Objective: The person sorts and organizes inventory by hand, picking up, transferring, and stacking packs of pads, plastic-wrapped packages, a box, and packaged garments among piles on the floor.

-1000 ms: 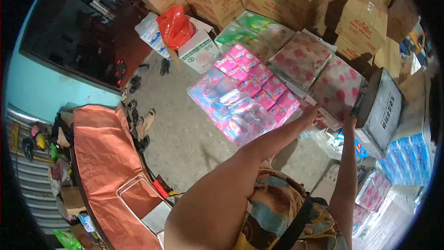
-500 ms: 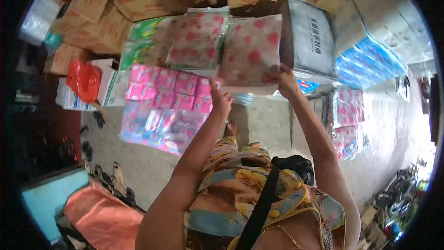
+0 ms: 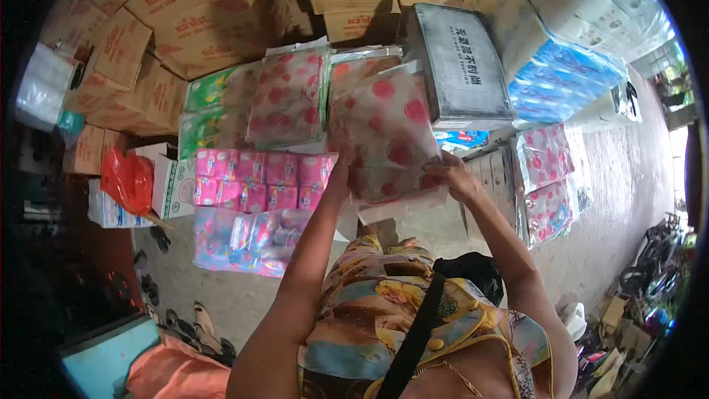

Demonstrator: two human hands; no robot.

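Observation:
A stack of clear plastic bags with pink dots [image 3: 388, 122] is held out in front of me, tilted, between both hands. My right hand [image 3: 452, 176] pinches its lower right corner. At its lower left edge my left hand [image 3: 340, 179] grips it, with the fingers mostly hidden. Just left of my left hand lie pink wrapped packs [image 3: 255, 181], with a blue-and-pink plastic package [image 3: 247, 240] below them. Behind sits a second pile of dotted bags [image 3: 286, 96], with green packs [image 3: 214, 103] at its left.
Brown cartons [image 3: 188, 22] are stacked along the back. A grey box [image 3: 461, 66] stands right of the bags, with blue-wrapped goods [image 3: 565, 81] beyond it. More dotted bags [image 3: 546, 181] hang at the right. A red plastic bag [image 3: 127, 181] and shoes [image 3: 207, 325] are at the left.
My left hand has closed on the left edge of the dotted bags, having been open beside them. The bags have come nearer to me and tilted, and the view has shifted.

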